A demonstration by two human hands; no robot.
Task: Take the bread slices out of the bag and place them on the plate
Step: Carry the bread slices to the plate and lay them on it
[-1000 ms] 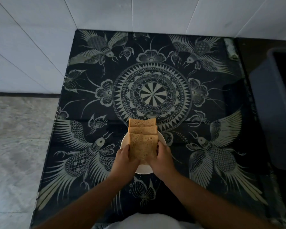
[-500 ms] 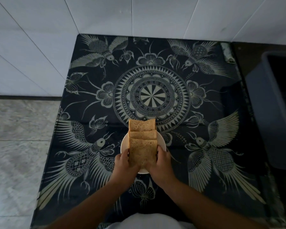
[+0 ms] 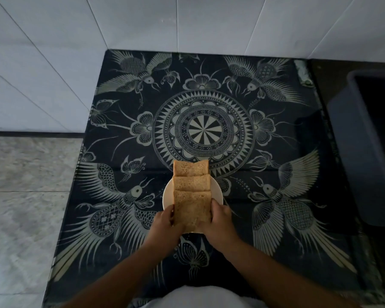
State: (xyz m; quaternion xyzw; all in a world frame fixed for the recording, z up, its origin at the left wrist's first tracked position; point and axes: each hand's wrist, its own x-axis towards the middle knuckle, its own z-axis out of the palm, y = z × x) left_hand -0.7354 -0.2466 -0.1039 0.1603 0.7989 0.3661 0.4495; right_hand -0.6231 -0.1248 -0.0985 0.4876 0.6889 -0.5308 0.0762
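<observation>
A small white plate [image 3: 167, 194] sits near the front middle of the patterned table. Three brown bread slices lie on it in an overlapping row: the far slice [image 3: 190, 168], the middle slice [image 3: 191, 183] and the near slice [image 3: 192, 207]. My left hand [image 3: 162, 227] grips the near slice's left edge and my right hand [image 3: 220, 223] grips its right edge. The plate's near rim is mostly hidden under bread and hands. No bag is in view.
The table is covered by a dark cloth [image 3: 276, 130] with pale birds and a central mandala. A dark grey bin [image 3: 369, 147] stands at the right. White tiled wall [image 3: 142, 23] runs behind; grey floor [image 3: 20, 196] lies left.
Both hands stay on the near slice. The hands and slice sit slightly lower toward the plate; the view has shifted a little.
</observation>
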